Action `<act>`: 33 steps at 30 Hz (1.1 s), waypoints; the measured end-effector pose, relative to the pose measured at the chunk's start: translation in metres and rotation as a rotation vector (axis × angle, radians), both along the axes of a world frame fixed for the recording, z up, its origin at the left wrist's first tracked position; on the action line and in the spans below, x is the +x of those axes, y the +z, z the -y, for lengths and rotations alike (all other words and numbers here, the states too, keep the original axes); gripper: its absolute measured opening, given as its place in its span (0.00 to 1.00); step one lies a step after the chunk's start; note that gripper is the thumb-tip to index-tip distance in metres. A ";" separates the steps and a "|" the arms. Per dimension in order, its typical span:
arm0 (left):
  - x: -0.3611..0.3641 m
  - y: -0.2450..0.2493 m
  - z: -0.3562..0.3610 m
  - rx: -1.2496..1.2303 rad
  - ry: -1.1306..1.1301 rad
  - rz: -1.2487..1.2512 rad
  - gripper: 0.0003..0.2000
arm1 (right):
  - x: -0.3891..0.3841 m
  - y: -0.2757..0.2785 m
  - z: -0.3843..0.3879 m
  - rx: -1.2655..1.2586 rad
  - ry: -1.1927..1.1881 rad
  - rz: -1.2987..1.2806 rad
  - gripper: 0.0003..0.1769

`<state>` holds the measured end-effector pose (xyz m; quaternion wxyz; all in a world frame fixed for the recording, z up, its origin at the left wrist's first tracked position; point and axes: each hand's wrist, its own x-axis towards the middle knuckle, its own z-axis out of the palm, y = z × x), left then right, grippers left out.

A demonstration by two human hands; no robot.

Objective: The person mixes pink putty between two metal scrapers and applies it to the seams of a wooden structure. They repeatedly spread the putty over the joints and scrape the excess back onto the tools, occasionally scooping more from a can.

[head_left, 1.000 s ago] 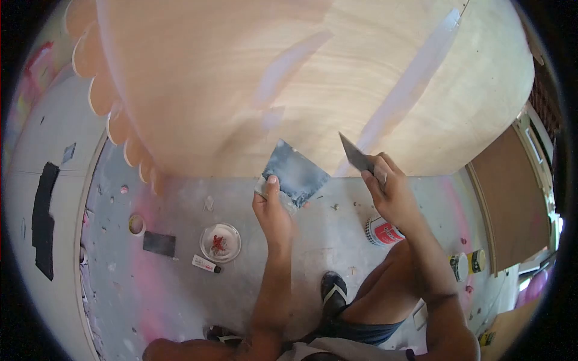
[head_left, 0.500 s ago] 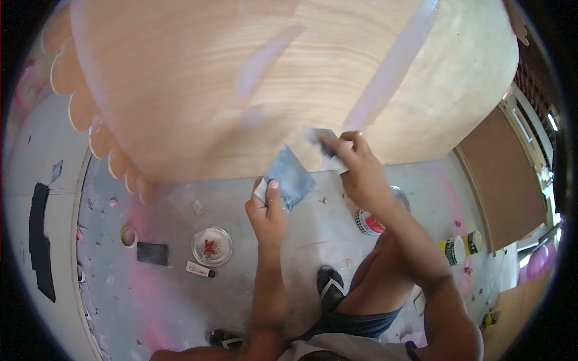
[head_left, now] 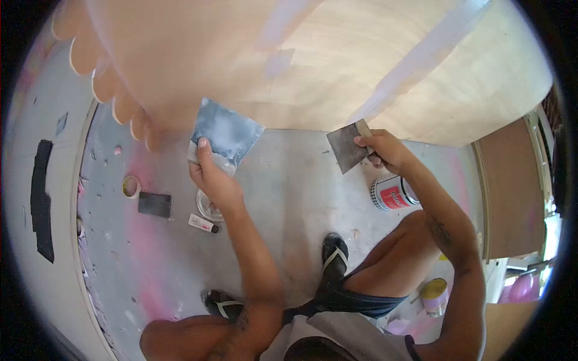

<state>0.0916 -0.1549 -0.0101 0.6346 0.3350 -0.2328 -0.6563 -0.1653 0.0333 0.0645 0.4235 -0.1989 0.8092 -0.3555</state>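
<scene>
My left hand [head_left: 214, 175] grips a square, blue-grey putty spreader [head_left: 226, 132] by its lower left edge, thumb on top. Whitish paste smears its face. Opposite, my right hand [head_left: 388, 151] pinches a darker grey putty spreader [head_left: 347, 148] by a pale strip along its edge. The two blades are well apart, both held in front of a curved plywood panel [head_left: 198, 66]. Pale lilac filler [head_left: 427, 57] runs across this panel in a long diagonal band, with a shorter filler patch [head_left: 280, 62] to its left.
A paint can [head_left: 394, 194] stands below my right hand. On the floor are a tape roll [head_left: 130, 186], a dark rectangular sheet [head_left: 155, 204], a small tube [head_left: 203, 223] and a clear dish [head_left: 206, 210], partly hidden by my left wrist. Another can [head_left: 435, 296] is by my leg.
My hands have moved apart: the left with its spreader went up and left, and the right spreader, blurred before, now shows clearly, slightly lower. The view has shifted too.
</scene>
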 end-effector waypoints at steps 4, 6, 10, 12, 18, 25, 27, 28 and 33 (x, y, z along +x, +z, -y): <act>-0.015 -0.020 0.002 -0.055 -0.128 0.034 0.14 | -0.001 0.019 -0.010 -0.028 0.147 -0.071 0.16; -0.032 -0.030 -0.001 -0.080 -0.246 0.067 0.14 | 0.000 0.041 -0.016 -0.057 0.173 -0.151 0.15; -0.056 -0.054 -0.017 -0.449 -0.896 0.667 0.15 | -0.035 0.050 -0.063 0.051 0.251 -0.323 0.23; -0.074 -0.061 -0.034 -0.563 -1.012 0.686 0.15 | -0.064 0.043 -0.110 0.243 0.253 -0.419 0.26; -0.114 -0.132 -0.078 -0.397 -1.290 0.608 0.17 | -0.075 -0.020 -0.265 -0.137 -0.452 -0.367 0.25; -0.116 -0.135 -0.104 -0.561 -1.354 1.075 0.18 | -0.125 -0.050 -0.305 0.006 -0.376 -0.575 0.20; -0.116 -0.140 -0.109 -0.545 -1.333 1.134 0.17 | -0.142 -0.065 -0.295 0.097 -0.285 -0.699 0.19; -0.113 -0.138 -0.113 -0.399 -1.332 0.935 0.17 | -0.146 -0.070 -0.285 0.223 -0.110 -0.829 0.19; -0.108 -0.144 -0.133 -0.124 -1.296 0.631 0.17 | -0.170 -0.127 -0.256 0.478 0.109 -0.879 0.17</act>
